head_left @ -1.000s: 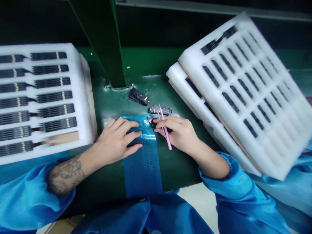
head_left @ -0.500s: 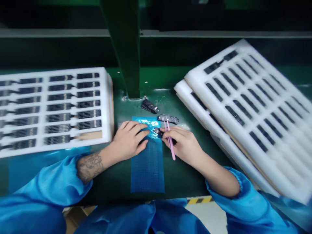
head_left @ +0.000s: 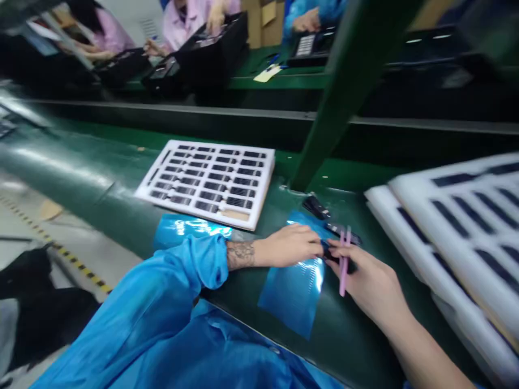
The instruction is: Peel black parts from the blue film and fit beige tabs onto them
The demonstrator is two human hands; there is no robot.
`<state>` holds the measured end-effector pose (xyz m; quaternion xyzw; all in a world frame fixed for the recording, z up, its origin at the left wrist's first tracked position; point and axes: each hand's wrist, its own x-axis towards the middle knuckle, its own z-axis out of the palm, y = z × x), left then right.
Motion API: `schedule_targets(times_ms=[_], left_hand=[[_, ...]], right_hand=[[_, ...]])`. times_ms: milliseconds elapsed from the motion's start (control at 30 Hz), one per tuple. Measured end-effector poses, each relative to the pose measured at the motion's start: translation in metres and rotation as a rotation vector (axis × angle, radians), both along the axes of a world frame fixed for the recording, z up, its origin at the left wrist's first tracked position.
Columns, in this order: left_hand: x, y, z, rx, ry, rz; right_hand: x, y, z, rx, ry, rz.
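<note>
One small black part (head_left: 330,253) at the edge of blue perforated film (head_left: 294,296), right between the hands: right hand (head_left: 365,276) just above it, clasping pink tweezers (head_left: 344,267); left hand (head_left: 290,246) curled alongside, fingertips reaching it, grip unclear; long axis hidden.

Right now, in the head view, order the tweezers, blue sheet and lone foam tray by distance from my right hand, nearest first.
1. Tweezers: pink, held in the right hand.
2. Blue sheet: just left of the hand, on the bench.
3. Foam tray: far left, up the bench.
</note>
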<state>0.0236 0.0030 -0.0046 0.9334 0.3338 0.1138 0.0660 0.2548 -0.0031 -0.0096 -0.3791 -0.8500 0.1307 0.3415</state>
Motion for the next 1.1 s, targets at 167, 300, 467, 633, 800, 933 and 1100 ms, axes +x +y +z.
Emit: schedule_targets(times_ms=[167,300,467,633,800,933,1100], left_hand=[[-0.01,0.005,0.01,0.015,-0.109,-0.031],[-0.016,0.02,0.021,0.054,-0.174,-0.058],[-0.004,0.042,0.031,-0.04,-0.204,0.105],[0.008,0.055,0.028,-0.128,-0.153,0.14],[0.012,0.06,0.029,-0.186,-0.132,0.185],[0.023,0.049,0.034,-0.251,-0.169,0.189],[0.024,0.048,0.03,-0.306,-0.151,0.257]], right_hand=[[0.006,0.025,0.009,0.021,0.042,-0.031],[0.015,0.044,0.001,-0.041,-0.102,-0.006],[0.014,0.05,0.002,-0.024,-0.19,-0.011],[0.014,0.044,0.013,0.003,-0.236,-0.022],[0.012,0.041,0.014,-0.004,-0.249,-0.001],[0.015,0.036,0.01,-0.153,-0.045,0.066],[0.021,0.041,0.003,-0.234,0.066,0.078]])
